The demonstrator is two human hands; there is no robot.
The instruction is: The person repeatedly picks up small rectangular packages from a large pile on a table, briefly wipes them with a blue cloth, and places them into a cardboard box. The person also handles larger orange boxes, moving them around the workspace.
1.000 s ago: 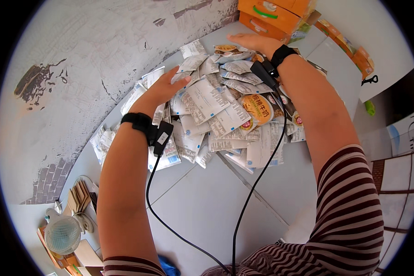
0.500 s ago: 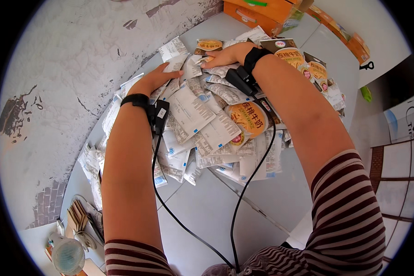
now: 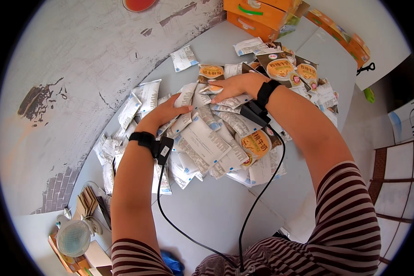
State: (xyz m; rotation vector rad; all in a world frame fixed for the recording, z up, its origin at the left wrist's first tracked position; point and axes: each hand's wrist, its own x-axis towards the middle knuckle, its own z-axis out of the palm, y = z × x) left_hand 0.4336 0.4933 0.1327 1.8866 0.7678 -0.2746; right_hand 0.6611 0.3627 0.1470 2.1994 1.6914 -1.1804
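Note:
A heap of soft milk pouches (image 3: 201, 143), mostly white with grey print, covers the grey table (image 3: 202, 214). Some lie with a brown and orange front up, like the pouch (image 3: 255, 146) in the heap's right part. My left hand (image 3: 169, 112) rests on the heap's left side, thumb apart from the fingers, which partly vanish among the pouches. On the far side my right hand (image 3: 234, 87) lies over the pouches with thumb and forefinger spread, beside a brown and orange pouch (image 3: 210, 72). Each wrist wears a black strap with a cabled module.
Orange boxes (image 3: 255, 20) stand at the table's far edge. A single white pouch (image 3: 184, 58) lies apart by the worn wall (image 3: 92, 60). At the lower left are a small fan (image 3: 73, 238) and brown card pieces (image 3: 87, 201). Black cables (image 3: 262, 195) run from both wrists toward me.
Both hands have come nearer to me, and the pouches under them have slid the same way. A gap now shows between the heap and the lone white pouch. The view has shifted slightly.

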